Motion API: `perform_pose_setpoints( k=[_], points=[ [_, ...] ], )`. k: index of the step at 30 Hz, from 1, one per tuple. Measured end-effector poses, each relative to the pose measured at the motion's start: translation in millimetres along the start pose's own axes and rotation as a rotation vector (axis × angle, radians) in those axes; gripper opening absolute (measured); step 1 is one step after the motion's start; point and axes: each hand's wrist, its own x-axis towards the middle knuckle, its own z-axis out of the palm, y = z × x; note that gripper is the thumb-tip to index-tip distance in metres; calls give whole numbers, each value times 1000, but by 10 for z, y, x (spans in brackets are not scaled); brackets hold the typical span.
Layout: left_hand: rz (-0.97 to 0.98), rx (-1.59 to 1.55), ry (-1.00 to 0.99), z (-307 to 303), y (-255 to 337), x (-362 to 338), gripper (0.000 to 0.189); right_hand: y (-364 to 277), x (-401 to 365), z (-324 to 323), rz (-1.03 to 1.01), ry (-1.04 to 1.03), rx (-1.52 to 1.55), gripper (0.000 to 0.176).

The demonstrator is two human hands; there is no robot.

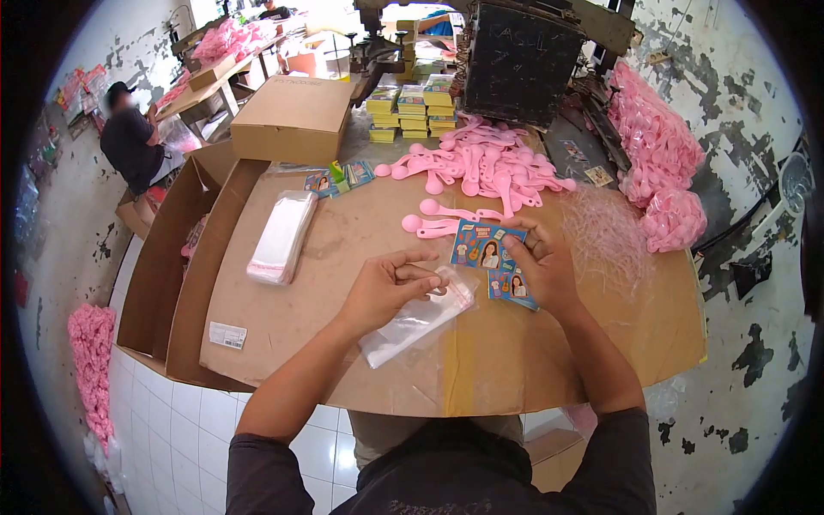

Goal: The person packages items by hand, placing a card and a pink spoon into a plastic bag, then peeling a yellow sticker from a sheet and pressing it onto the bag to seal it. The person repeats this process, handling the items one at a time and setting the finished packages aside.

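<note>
My right hand pinches a blue printed card between thumb and fingers, with pictures of a person and a guitar on it. Beneath that hand, a similar blue card rests on the cardboard. My left hand hovers over clear plastic bags, fingers half curled and apart, and I see nothing between them. Just beyond the held card lie pink plastic spoons, and a large heap of pink spoons spreads behind them.
A stack of clear bags sits to the left, near more blue cards. A closed carton, stacked yellow-edged cards and a black machine stand behind. Pink bundles are at right; a seated person is far left.
</note>
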Motion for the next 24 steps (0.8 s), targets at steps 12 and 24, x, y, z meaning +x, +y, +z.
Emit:
perform_pose_setpoints(
  k=[12, 24],
  points=[
    [62, 103, -52, 120, -72, -33, 40, -79, -15, 19, -400, -222, -561, 25],
    [105, -30, -7, 142, -85, -38, 42, -110, -157, 208, -247, -198, -434, 23]
  ],
)
